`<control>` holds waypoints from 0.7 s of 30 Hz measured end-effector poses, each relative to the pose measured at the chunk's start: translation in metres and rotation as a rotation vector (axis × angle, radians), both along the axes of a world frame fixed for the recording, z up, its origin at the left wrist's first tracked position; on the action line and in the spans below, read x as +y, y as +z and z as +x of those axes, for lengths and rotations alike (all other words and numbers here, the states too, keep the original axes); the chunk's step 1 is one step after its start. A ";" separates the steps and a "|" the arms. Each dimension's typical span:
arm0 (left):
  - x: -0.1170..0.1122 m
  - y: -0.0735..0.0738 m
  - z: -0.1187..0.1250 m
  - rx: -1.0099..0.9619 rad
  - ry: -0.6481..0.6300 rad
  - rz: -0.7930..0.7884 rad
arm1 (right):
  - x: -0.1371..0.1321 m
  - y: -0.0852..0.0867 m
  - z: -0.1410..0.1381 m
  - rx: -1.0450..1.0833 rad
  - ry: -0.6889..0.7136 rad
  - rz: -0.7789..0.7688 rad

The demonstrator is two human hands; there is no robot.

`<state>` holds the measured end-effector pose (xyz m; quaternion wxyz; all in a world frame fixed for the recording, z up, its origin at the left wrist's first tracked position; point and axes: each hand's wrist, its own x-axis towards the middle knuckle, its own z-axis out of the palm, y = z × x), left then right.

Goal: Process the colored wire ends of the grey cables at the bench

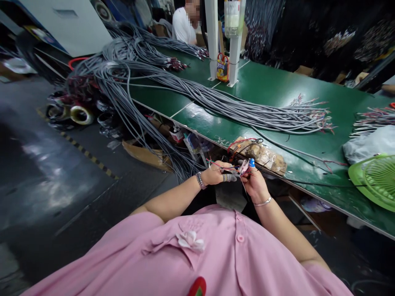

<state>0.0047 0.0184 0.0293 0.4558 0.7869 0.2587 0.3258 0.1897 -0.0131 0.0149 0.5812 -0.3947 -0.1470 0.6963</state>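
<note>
Just in front of my body, at the table's front edge, both hands meet over thin coloured wires (226,167). My left hand (212,176) is closed round them, with red and other strands running out past its fingers. Grey coverings show on some of its fingertips. My right hand (255,185) pinches the wires' other side, where a small pale pinkish bunch (243,167) sticks up; its exact kind is too small to make out. A blue cover (252,163) sits at a right fingertip. Behind the hands lies a tape-wrapped block (259,154) with a black cord and red wires on it.
Long grey cables (216,98) with stripped ends stretch across the green table (265,82) and hang off its left side. A green plastic basket (375,181) and a clear bag (367,144) stand at right. White posts (212,41) rise at the back; a person (182,24) is beyond.
</note>
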 end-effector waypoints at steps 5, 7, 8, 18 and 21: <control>0.000 0.001 0.004 0.024 0.000 0.028 | 0.001 -0.001 -0.001 -0.033 -0.019 0.007; 0.001 0.002 0.006 0.030 -0.014 0.025 | 0.001 -0.002 -0.002 -0.036 -0.023 -0.013; 0.001 0.003 0.006 0.031 -0.023 0.021 | 0.001 -0.002 -0.002 -0.038 -0.024 -0.021; -0.010 0.004 -0.004 0.091 -0.076 -0.068 | -0.016 -0.015 0.008 0.038 0.094 -0.018; -0.020 0.001 -0.013 0.113 -0.101 -0.082 | -0.022 -0.022 0.015 0.029 0.112 -0.055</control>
